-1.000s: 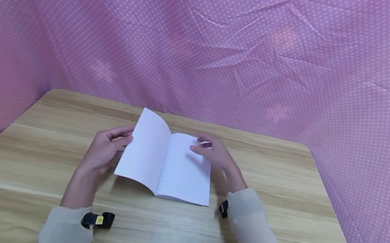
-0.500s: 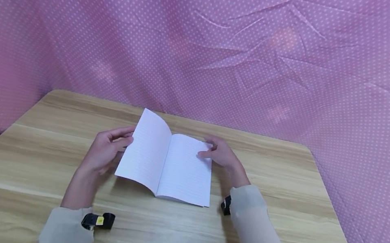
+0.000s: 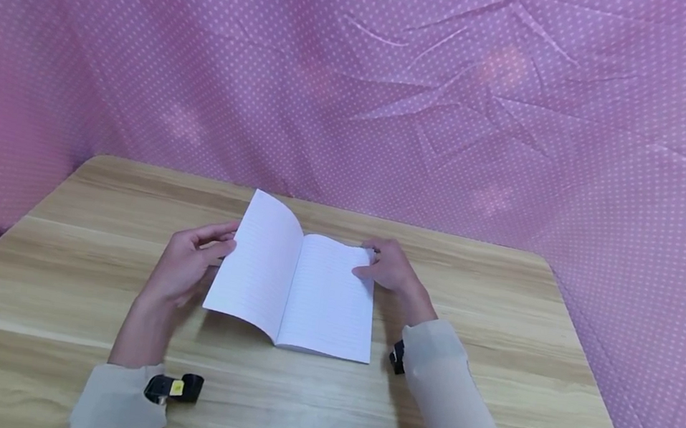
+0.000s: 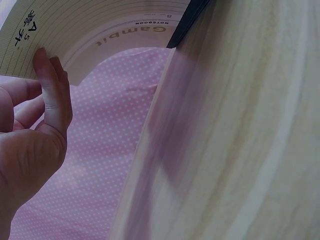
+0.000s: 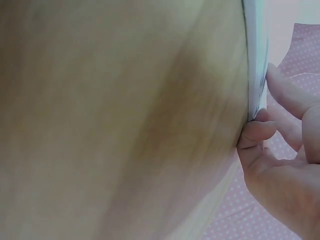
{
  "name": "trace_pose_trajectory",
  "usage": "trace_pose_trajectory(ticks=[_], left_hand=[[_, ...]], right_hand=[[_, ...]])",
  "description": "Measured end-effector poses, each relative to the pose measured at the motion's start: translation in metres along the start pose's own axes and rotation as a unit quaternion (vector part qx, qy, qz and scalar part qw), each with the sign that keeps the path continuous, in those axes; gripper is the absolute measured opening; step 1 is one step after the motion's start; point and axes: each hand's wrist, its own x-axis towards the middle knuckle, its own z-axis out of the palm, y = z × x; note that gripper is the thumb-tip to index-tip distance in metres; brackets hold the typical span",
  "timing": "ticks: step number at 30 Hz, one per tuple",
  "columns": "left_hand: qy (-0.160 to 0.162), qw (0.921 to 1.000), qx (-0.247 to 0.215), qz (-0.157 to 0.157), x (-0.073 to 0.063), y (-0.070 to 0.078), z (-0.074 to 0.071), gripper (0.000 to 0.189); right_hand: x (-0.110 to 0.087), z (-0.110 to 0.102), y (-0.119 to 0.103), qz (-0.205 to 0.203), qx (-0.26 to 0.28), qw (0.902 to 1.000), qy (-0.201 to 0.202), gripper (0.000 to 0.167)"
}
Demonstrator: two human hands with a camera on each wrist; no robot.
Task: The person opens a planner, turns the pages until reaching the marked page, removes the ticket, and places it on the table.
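Observation:
An open notebook (image 3: 327,306) with white lined pages lies on the wooden table, its left side raised and curved. My left hand (image 3: 180,266) pinches the outer edge of that raised side, thumb in front and fingers behind. In the left wrist view the back of the raised side (image 4: 115,37) shows the printed words "Gambit" and "NOTEBOOK", with fingers of the left hand (image 4: 42,130) against it. My right hand (image 3: 393,267) grips the notebook's right edge near the far corner. In the right wrist view its thumb touches the page side and curled fingers meet the page edges (image 5: 254,75).
The wooden table (image 3: 490,378) has a rounded far edge. A pink dotted cloth (image 3: 358,100) hangs behind it and along both sides. A small black camera (image 3: 173,388) sits at the left sleeve, another (image 3: 398,357) at the right.
My right hand has moved from above the right page out to its right edge and taken hold there. The bottom page corners now line up more closely. The left hand stays put.

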Motion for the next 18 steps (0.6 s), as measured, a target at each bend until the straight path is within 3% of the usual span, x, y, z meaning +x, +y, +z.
trace_pose_trajectory(ticks=[3, 11, 18], left_hand=[[0.001, 1.0, 0.003, 0.0, -0.0006, 0.0006, -0.0003, 0.044], [-0.005, 1.0, 0.0, 0.0, -0.0012, 0.0008, -0.0005, 0.044], [-0.009, 1.0, 0.0, 0.002, -0.0009, -0.0001, 0.0, 0.044]], right_hand=[[-0.0001, 0.0001, -0.0024, -0.006, -0.01, 0.9998, 0.015, 0.054], [-0.0023, -0.0004, -0.0068, -0.033, -0.061, 0.9931, 0.095, 0.01], [-0.0058, -0.0017, -0.0089, -0.018, -0.077, 0.9908, 0.11, 0.02]])
